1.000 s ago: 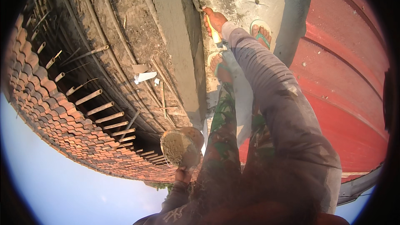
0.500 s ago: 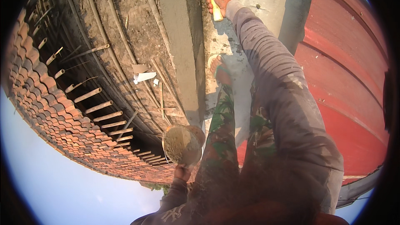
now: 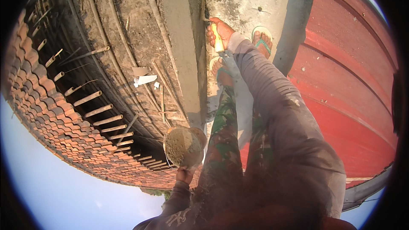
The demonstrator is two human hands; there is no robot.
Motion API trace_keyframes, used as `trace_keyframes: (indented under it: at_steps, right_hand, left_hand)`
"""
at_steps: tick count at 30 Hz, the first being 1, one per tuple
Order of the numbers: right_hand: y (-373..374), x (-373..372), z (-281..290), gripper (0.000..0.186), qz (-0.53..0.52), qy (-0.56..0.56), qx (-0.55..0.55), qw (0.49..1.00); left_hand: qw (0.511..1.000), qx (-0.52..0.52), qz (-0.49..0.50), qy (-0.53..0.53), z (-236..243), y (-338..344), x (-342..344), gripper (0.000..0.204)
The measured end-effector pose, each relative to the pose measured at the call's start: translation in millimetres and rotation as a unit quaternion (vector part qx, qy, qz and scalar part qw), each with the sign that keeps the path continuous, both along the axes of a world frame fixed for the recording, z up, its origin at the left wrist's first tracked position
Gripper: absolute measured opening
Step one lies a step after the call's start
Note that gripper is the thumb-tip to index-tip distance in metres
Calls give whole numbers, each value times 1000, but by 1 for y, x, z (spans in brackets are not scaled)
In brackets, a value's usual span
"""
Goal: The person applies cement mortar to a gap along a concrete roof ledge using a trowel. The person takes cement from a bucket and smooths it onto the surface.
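My right hand (image 3: 223, 32) is wrapped round the yellow handle of a trowel (image 3: 219, 43). The trowel's thin blade lies along the side of a grey plastered wall (image 3: 181, 38), just left of the hand. Low in the view, my left hand (image 3: 185, 174) grips the near side of a bucket (image 3: 202, 138) and holds it beside my left leg. Grey wet mortar (image 3: 183, 148) fills the bucket's mouth. Part of the left hand's grip is hidden behind the bucket.
My sandalled feet (image 3: 262, 41) stand on a narrow concrete ledge (image 3: 272, 0). A red metal roof (image 3: 345, 81) drops away on the right. Left of the wall are bamboo poles (image 3: 96, 17), white scraps (image 3: 147, 79), a dark gap and a clay tile roof (image 3: 55, 110).
My right hand has drawn the trowel back toward me along the wall's side. My right foot, hidden behind the arm before, now shows. The left hand still holds the bucket.
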State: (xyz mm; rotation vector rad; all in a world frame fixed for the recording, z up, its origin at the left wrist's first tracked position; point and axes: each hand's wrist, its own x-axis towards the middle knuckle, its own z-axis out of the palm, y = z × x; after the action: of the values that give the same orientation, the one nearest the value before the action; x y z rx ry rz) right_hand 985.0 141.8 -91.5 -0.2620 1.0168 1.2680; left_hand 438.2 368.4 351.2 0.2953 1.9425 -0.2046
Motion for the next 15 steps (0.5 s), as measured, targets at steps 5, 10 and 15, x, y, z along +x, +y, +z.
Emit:
trace_keyframes:
  at_steps: [5, 10, 15]
  right_hand:
    - [-15, 99, 9, 45, 26, -120, 11, 992]
    - [-19, 126, 44, 44, 56, -243, -55, 967]
    - [-17, 124, -5, 44, 137, -293, -191, 927]
  left_hand:
    - [1000, 0, 0, -4, -4, 6, 1, 41]
    - [1000, 2, 8, -4, -6, 1, 3, 39]
    - [1000, 2, 5, -12, -14, 3, 9, 37]
